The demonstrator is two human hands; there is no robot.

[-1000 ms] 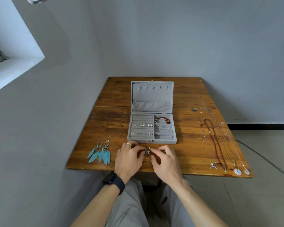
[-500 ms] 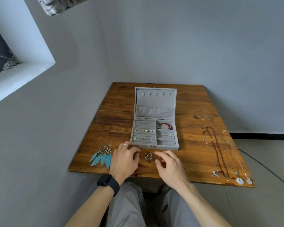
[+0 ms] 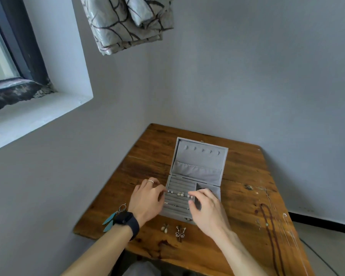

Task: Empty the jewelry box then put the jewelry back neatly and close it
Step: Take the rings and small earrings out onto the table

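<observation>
On the worn brown wooden desk (image 3: 247,172), lower centre of frame, the grey velvet jewelry box (image 3: 199,162) stands open. Our left grip (image 3: 147,200) curls loosely at its left rim. Our right grip (image 3: 207,210), fingers bent, lies over the ring rows, which hold small pearl studs (image 3: 180,194). Whether either pinches anything, we cannot tell.

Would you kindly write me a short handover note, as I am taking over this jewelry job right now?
Left hand: fingertips at the ring rows' left edge; grip unclear.
Right hand: fingertips over the small earrings in those rows; grip unclear.
Jewelry box: open, mid-table.
Done: feather earrings, pale drop earrings, dark earrings and necklaces lie out on the table.
Left: empty the rest, repack neatly, close.
</observation>
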